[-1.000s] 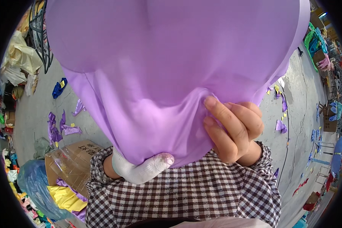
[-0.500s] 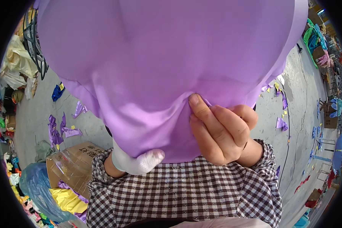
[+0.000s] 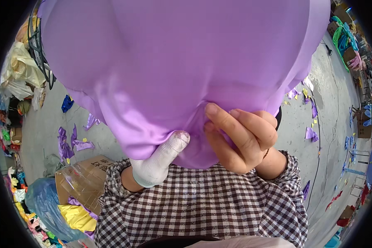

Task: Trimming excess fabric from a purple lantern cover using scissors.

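A large purple satin cloth fills the upper middle of the view, drawn smooth over something wide that it hides. Its lower part hangs in loose folds in front of my chest. My left hand, in a white glove with a soiled thumb tip, grips the cloth's lower edge, thumb on top and fingers hidden beneath. Just to its right, my bare right hand pinches a small gathered fold between thumb and forefinger, the other fingers curled. Whatever lies inside that pinch is out of sight.
Purple scraps and yellow bits litter the grey floor on both sides. At lower left stand a cardboard box and a blue plastic bag, with yellow cloth beside them. A dark cable runs along the right floor.
My left hand has moved up and right, nearer my right hand, bunching the cloth's lower edge upward. The right hand stays in nearly the same place, its fingers slightly more spread.
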Motion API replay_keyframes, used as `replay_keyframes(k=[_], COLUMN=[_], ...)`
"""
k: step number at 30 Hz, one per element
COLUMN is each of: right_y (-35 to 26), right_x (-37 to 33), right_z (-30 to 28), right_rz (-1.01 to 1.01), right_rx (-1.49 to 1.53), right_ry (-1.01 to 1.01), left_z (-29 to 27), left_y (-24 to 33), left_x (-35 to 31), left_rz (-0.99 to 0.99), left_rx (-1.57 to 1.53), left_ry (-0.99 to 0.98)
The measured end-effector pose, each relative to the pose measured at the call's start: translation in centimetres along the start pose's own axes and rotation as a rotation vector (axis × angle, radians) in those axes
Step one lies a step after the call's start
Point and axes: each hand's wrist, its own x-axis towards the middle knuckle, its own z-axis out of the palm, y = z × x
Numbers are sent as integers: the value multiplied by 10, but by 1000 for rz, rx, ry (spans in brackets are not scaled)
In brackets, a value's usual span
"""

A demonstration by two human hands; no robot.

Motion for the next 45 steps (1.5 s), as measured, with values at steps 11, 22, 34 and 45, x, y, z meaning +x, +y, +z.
replay_keyframes(k=[11, 22, 34, 45], right_y=[0, 0, 2, -1], right_x=[1, 0, 1, 2], right_z=[-4, -9, -14, -8], right_rz=[0, -3, 4, 2], right_rx=[31, 85, 100, 69], right_ry=[-65, -118, -126, -144], left_z=[-35, 5, -50, -67], left_y=[-4, -15, -32, -12], left_x=[-1, 11, 1, -8], left_rz=[-35, 45, 204, -99], left_rx=[246, 180, 383, -729], left_ry=[-240, 76, 2, 76])
